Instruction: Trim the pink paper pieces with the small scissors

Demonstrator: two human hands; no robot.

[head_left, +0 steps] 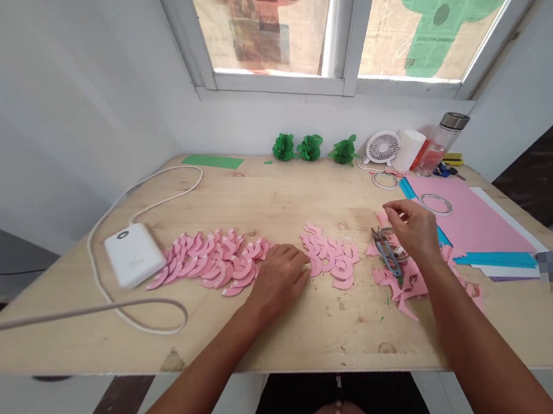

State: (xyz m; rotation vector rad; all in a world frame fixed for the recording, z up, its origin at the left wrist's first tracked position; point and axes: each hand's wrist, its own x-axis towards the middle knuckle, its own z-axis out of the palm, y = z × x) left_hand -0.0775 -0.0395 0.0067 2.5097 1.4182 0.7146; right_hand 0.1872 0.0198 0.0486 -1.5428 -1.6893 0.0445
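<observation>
My left hand (279, 275) rests palm down on the wooden table (293, 339), fingers curled against the edge of a small heap of pink crescent paper cutouts (330, 257). A longer row of the same pink crescents (213, 262) lies to its left. My right hand (413, 227) hovers over pink paper scraps (407, 281), fingers pinched together beside small grey snips (388, 254) that hang by the palm; what the fingertips hold is too small to name.
A white power bank (134, 253) with a looping white cable (118, 314) lies at left. Pink, blue and white paper sheets (469, 217) lie at right. Green paper balls (309, 147), a small fan (383, 147), a bottle (440, 142) and a green strip (213, 162) line the back.
</observation>
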